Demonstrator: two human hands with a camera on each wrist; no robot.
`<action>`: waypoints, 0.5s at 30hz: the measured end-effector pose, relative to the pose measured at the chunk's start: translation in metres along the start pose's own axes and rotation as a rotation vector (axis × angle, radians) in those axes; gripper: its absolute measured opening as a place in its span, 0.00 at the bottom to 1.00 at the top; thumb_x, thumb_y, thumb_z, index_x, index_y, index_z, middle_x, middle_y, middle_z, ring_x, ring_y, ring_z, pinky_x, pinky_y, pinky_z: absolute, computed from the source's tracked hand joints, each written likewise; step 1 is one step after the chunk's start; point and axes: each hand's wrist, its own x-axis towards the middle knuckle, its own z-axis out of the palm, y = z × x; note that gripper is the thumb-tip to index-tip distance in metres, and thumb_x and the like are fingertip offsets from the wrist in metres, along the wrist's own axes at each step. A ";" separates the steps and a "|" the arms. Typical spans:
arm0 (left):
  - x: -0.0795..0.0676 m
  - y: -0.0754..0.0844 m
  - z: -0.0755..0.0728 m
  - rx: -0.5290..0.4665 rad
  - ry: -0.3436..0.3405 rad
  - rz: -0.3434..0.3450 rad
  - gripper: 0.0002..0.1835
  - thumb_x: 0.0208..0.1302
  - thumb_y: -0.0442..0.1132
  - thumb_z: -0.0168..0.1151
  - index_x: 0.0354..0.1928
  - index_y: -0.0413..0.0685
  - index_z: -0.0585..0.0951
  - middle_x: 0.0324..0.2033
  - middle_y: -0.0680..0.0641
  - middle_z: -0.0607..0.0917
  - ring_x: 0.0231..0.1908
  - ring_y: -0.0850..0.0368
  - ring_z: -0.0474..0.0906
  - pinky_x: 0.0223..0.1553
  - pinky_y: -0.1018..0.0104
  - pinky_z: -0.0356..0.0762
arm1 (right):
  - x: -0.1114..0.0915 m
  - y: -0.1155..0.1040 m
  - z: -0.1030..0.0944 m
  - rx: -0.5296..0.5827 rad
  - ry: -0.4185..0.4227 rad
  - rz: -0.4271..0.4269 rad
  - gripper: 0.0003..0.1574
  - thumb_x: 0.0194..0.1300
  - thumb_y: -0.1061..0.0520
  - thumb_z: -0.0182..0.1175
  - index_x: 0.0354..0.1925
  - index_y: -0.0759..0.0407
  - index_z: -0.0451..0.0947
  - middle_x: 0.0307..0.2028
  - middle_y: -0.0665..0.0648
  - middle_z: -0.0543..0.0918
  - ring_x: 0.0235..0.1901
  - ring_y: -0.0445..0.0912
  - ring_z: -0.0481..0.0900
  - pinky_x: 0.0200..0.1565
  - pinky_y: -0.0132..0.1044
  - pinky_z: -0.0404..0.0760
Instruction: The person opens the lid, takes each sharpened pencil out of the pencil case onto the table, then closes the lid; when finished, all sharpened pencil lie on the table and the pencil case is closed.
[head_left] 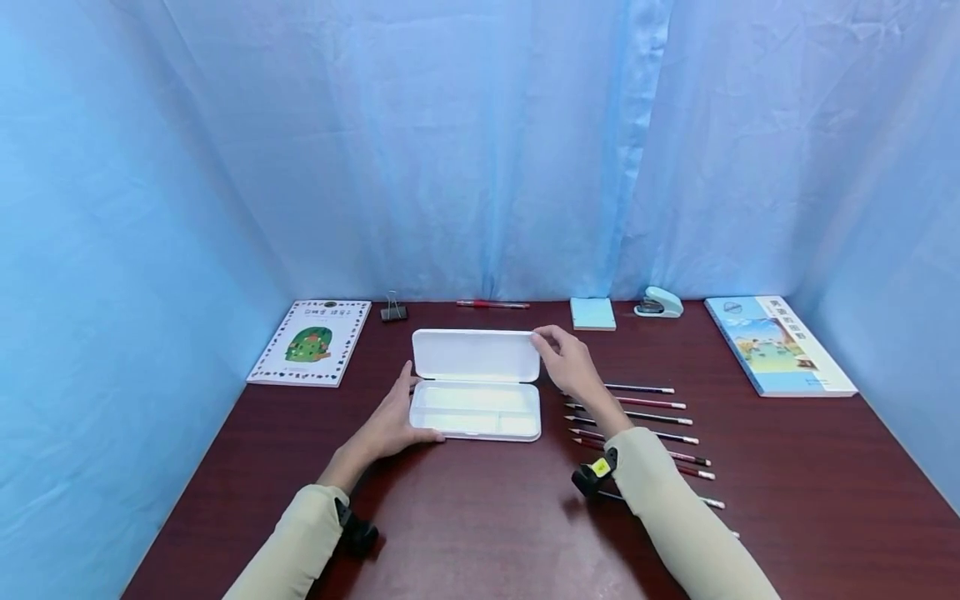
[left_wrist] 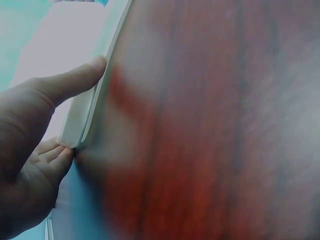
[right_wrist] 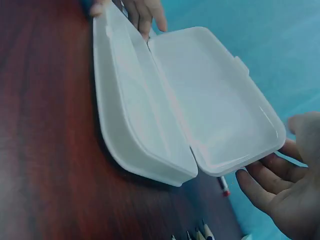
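Observation:
A white plastic pencil case [head_left: 476, 410] lies on the table with its lid [head_left: 476, 357] raised at the back. Its base has compartments, and I see nothing inside them. My left hand [head_left: 386, 421] holds the left end of the base; in the left wrist view the thumb [left_wrist: 75, 82] presses the front edge and the other fingers reach round the end. At the lid's upper right corner is my right hand [head_left: 566, 362]. In the right wrist view its fingers [right_wrist: 272, 175] lie behind the lid's edge, with the thumb on the near side.
Several pencils [head_left: 660, 418] lie in a row under and beside the right forearm. Along the back are a white booklet [head_left: 309, 343], a black binder clip [head_left: 393, 312], a red pen [head_left: 492, 304], sticky notes [head_left: 592, 314], a stapler [head_left: 660, 302] and a thick book [head_left: 780, 346]. Blue curtains surround the table.

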 end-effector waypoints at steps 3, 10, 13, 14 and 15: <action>-0.002 0.001 0.002 -0.048 0.044 -0.018 0.73 0.34 0.54 0.78 0.71 0.45 0.33 0.63 0.42 0.64 0.63 0.51 0.60 0.60 0.53 0.58 | -0.010 -0.005 -0.002 -0.043 -0.007 -0.046 0.28 0.68 0.35 0.41 0.47 0.52 0.75 0.35 0.59 0.77 0.31 0.48 0.71 0.36 0.42 0.69; -0.007 -0.001 0.002 -0.130 0.059 -0.016 0.73 0.37 0.55 0.76 0.70 0.59 0.25 0.67 0.40 0.57 0.64 0.49 0.60 0.60 0.54 0.59 | -0.035 -0.010 -0.003 -0.128 -0.134 -0.107 0.17 0.66 0.41 0.52 0.42 0.49 0.79 0.40 0.50 0.78 0.39 0.45 0.74 0.42 0.43 0.72; -0.007 -0.002 -0.003 -0.142 0.063 0.005 0.63 0.46 0.58 0.70 0.72 0.59 0.33 0.68 0.43 0.56 0.64 0.49 0.60 0.59 0.52 0.61 | -0.043 -0.006 0.001 -0.180 -0.211 -0.135 0.22 0.63 0.42 0.57 0.49 0.53 0.78 0.49 0.54 0.77 0.49 0.49 0.73 0.50 0.47 0.70; -0.007 -0.001 -0.005 -0.136 0.064 0.012 0.59 0.49 0.59 0.67 0.72 0.58 0.38 0.68 0.44 0.56 0.64 0.49 0.60 0.59 0.50 0.60 | -0.046 -0.005 0.003 -0.203 -0.235 -0.141 0.26 0.62 0.42 0.58 0.53 0.55 0.76 0.52 0.56 0.75 0.52 0.50 0.71 0.53 0.48 0.68; -0.006 0.000 -0.006 -0.117 0.066 0.020 0.54 0.52 0.60 0.64 0.73 0.55 0.42 0.67 0.44 0.58 0.64 0.49 0.59 0.59 0.50 0.60 | -0.048 -0.003 0.005 -0.225 -0.255 -0.145 0.30 0.61 0.42 0.59 0.56 0.57 0.74 0.55 0.58 0.73 0.55 0.52 0.69 0.55 0.49 0.67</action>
